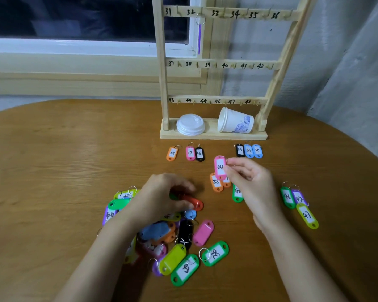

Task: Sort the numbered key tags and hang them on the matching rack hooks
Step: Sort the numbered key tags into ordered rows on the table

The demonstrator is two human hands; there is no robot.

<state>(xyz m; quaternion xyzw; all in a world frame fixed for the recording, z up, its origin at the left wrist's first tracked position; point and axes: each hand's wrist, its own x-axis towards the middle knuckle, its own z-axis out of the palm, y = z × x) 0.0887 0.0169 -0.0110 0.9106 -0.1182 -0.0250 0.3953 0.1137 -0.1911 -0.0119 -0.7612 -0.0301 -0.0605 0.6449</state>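
My right hand (248, 178) pinches a pink tag marked 44 (219, 167) by its ring end, above an orange tag 38 (216, 182) and a green tag 40 (237, 192). My left hand (162, 196) curls its fingers round a red tag (193, 202) at the top of a loose pile of several coloured tags (172, 243). The wooden rack (214, 64) stands at the back with numbered hooks 31 to 48. A purple tag (199, 38) hangs on the hook next to 32.
Tags 25, 27, 28 (190, 153) and 33, 34, 35 (248, 151) lie in rows before the rack base. Tags 46, 47, 47 (298, 201) lie at the right. White lids (190, 125) and a tipped paper cup (235, 120) sit on the rack base. The round table edge curves at the right.
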